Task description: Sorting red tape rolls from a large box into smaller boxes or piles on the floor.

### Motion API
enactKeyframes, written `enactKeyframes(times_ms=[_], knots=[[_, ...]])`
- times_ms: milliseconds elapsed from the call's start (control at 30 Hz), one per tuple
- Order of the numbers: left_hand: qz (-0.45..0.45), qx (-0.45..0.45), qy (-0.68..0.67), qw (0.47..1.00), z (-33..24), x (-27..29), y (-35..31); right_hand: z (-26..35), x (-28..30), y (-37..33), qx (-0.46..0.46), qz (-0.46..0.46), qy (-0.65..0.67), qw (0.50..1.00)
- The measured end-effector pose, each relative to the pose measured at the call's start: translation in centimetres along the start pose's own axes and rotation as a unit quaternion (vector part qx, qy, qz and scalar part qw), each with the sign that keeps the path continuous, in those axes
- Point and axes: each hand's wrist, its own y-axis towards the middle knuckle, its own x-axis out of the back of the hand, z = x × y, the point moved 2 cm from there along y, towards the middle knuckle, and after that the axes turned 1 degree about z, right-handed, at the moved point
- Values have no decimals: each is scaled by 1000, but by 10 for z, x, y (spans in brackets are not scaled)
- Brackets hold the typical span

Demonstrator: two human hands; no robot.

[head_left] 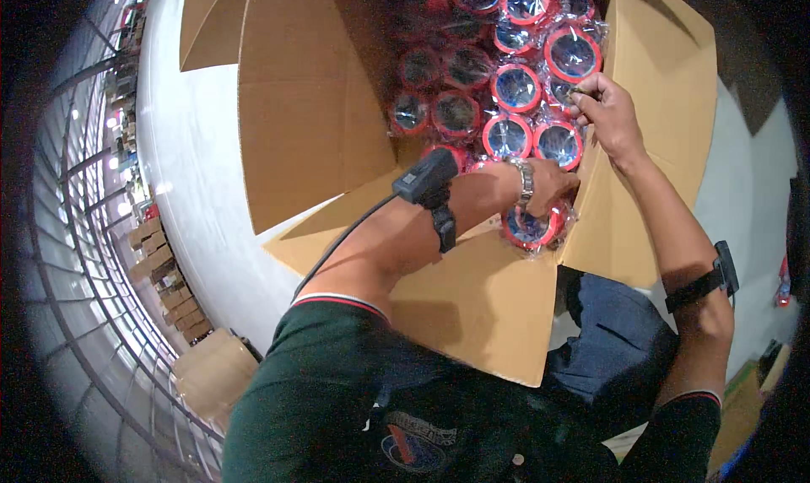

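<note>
Red plastic-wrapped rolls (516,88) packed inside open cardboard box (312,103); left hand (553,183) over the nearest roll (527,234), fingers partly hidden, can't tell if gripping; right hand (609,116) narrow, pinching a small dark item (575,93) just above rolls, near box's right flap (666,86)

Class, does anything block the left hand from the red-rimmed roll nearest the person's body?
Nothing visible but clear plastic wrapping: the left hand overlaps the upper edge of the red-rimmed roll in this view. Whether they touch is unclear.

Stacked brown cartons (177,298), pale surface (198,154)
</note>
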Motion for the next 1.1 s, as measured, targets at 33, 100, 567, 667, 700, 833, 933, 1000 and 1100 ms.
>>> enactKeyframes(times_ms=[33,100,567,667,700,833,933,1000,1100], knots=[[31,5,44,999,2,0,4,0,1,1,0,2,-1,1000],[59,-34,62,996,-5,8,4,-4,2,2,-12,-14,29,999],[-227,135,-231,936,63,0,-20,-6,1,1,15,5,-8,1000],[-230,168,-403,870,80,-13,-25,-6,-2,3,11,-1,-11,1000],[-227,167,-404,870,73,-13,-23,-8,-4,2,10,-3,-8,1000],[-160,149,-341,914,60,-12,-22,-10,0,4,-23,-2,-51,998],[-171,182,-326,912,98,8,-60,5,2,-1,-38,1,-19,999],[-204,202,-379,880,140,32,-110,0,-3,1,-25,-2,-16,1000],[-232,341,-281,867,178,34,-184,-3,-5,2,-1,-10,-17,1000]])
